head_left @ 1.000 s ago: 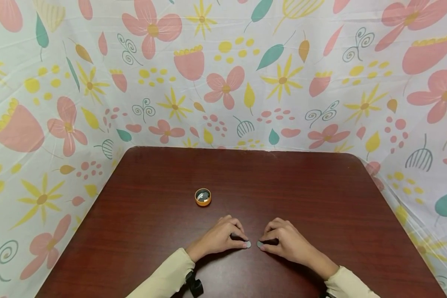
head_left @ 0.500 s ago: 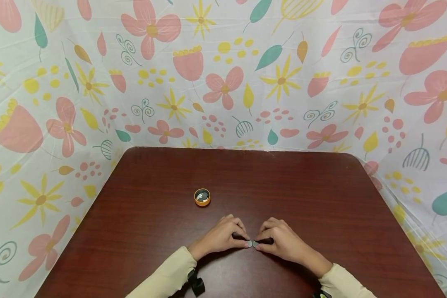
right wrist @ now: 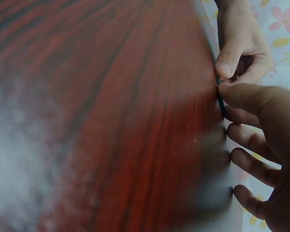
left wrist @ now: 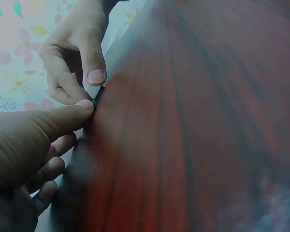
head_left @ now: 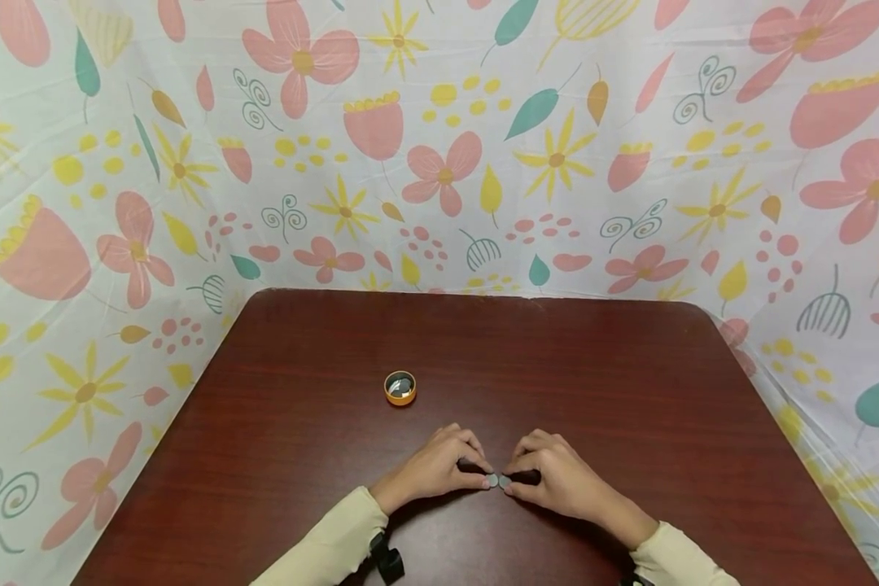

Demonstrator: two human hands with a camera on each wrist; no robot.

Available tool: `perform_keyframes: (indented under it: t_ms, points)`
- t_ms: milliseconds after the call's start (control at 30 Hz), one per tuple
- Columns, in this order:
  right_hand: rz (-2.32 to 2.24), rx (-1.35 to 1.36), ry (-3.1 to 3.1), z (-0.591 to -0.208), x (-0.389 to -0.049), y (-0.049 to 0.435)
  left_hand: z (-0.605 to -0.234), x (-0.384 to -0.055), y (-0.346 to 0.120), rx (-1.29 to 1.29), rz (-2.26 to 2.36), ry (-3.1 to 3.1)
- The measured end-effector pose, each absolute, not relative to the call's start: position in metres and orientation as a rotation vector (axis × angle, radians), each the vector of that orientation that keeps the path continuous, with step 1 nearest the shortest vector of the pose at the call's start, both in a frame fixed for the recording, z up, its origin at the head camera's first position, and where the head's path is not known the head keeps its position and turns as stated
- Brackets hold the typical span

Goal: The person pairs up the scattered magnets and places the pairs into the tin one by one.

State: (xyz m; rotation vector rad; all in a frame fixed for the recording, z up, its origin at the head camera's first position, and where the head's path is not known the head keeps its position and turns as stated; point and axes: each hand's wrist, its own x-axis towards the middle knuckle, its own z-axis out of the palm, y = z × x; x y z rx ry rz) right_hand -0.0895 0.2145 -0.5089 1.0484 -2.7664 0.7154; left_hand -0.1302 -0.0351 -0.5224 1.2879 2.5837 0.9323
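Note:
Near the front middle of the table, my left hand (head_left: 443, 462) pinches a small flat grey disc (head_left: 493, 481) between thumb and fingers. Facing it, my right hand (head_left: 564, 476) pinches a similar grey disc (head_left: 505, 482). The discs lie edge to edge at the tabletop; whether they touch is too small to tell. Seen from the left wrist, a thin dark disc edge (left wrist: 98, 95) shows between the two thumbs. From the right wrist, the dark disc edge (right wrist: 220, 100) runs beneath the right thumb. Fingertips hide much of both discs.
A small round orange-rimmed container (head_left: 400, 388), dark and shiny inside, stands beyond the left hand. The dark red-brown table (head_left: 557, 358) is bordered at the back and sides by a flowered cloth (head_left: 439, 236). A black strap (head_left: 388, 561) hangs at the left sleeve.
My right hand has moved left with its grey disc, closing the gap to the other disc. The left hand has shifted only slightly to the right. The orange-rimmed container stays put.

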Motion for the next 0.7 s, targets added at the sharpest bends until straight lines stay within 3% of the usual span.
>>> perform_keyframes:
  t_ms: [700]
  points:
    - [0.703, 1.067, -2.758, -0.5132, -0.0909, 0.2137, -0.5209, -0.1295, -0.0374, 1.273, 0.940, 2.575]
